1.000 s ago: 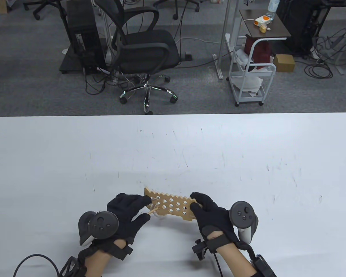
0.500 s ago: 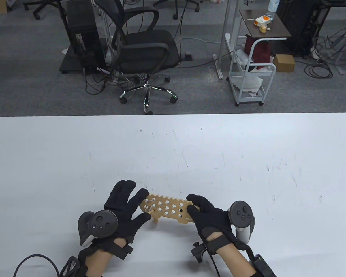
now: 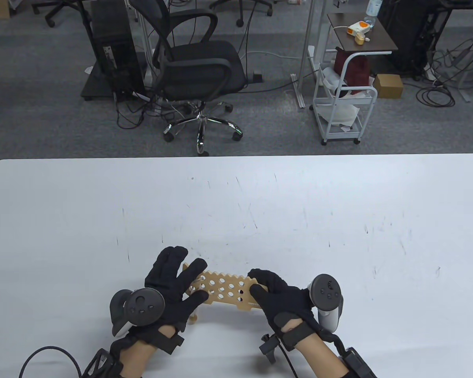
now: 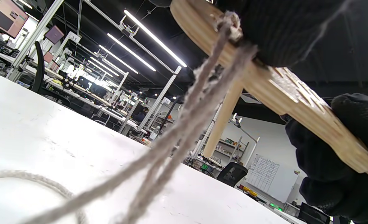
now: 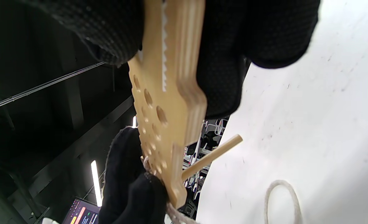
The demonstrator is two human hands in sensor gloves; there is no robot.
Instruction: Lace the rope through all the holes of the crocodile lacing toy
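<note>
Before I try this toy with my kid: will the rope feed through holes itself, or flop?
Likely floppy: the rope hangs slack below the wooden board and curls loosely on the table. Its frayed fibres may snag. The wooden stick poking through a hole looks stiff, so it probably leads the rope.

Layered plywood crocodile toy [image 5: 171, 93], fuzzy fibrous rope [image 4: 184, 124], matt white table [image 3: 299, 204].
</note>
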